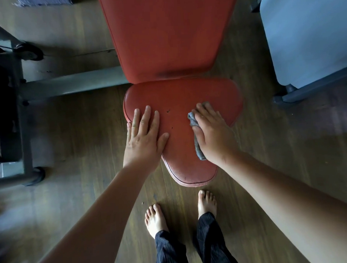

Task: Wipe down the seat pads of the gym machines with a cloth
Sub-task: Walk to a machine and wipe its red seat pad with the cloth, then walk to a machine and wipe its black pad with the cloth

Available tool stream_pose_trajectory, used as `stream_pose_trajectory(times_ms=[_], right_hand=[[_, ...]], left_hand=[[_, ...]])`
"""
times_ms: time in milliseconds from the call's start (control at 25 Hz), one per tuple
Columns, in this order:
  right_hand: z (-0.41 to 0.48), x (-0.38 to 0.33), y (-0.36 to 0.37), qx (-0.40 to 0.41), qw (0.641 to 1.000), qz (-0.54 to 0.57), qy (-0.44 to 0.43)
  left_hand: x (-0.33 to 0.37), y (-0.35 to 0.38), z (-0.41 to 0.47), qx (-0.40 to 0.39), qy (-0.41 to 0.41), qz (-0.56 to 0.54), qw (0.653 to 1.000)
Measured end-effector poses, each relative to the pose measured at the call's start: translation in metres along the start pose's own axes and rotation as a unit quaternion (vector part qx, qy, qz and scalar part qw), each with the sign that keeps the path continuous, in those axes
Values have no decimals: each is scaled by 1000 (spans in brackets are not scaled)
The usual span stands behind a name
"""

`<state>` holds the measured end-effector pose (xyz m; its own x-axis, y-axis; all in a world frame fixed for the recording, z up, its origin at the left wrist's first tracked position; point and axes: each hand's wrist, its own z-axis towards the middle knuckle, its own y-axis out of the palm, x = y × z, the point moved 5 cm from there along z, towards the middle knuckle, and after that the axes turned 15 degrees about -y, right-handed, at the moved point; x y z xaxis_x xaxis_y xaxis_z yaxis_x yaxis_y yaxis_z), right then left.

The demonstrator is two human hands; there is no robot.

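A red heart-shaped seat pad (pixel 179 99) lies in the middle of the view, with the long red back pad (pixel 164 32) beyond it. My left hand (pixel 145 136) rests flat on the seat's left side, fingers spread, holding nothing. My right hand (pixel 212 131) presses a grey cloth (pixel 194 120) onto the seat's right side; the cloth shows along the hand's left edge and at the fingertips, the rest is hidden under the palm.
A grey metal machine frame (pixel 71 84) with rubber feet stands to the left. A pale blue-grey padded bench (pixel 307 36) on a dark frame is at the upper right. My bare feet (pixel 206 202) stand on the wooden floor (pixel 72 195) just below the seat's tip.
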<state>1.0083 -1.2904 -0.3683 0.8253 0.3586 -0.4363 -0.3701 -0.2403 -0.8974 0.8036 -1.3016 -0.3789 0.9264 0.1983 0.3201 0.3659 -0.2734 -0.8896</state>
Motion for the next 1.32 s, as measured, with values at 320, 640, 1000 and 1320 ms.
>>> stream_pose_trajectory(times_ms=[320, 640, 1000, 1320], right_hand=[[24, 1, -64, 97, 993, 57, 32], [-52, -55, -193, 165, 971, 119, 125], [-215, -125, -355, 261, 929, 99, 243], [-413, -130, -419, 354, 862, 60, 357]], left_hand=[[21, -39, 5, -98, -50, 42, 993], [111, -143, -46, -165, 54, 120, 977], [249, -238, -180, -117, 296, 233, 919], [383, -235, -324, -116, 458, 274, 837]])
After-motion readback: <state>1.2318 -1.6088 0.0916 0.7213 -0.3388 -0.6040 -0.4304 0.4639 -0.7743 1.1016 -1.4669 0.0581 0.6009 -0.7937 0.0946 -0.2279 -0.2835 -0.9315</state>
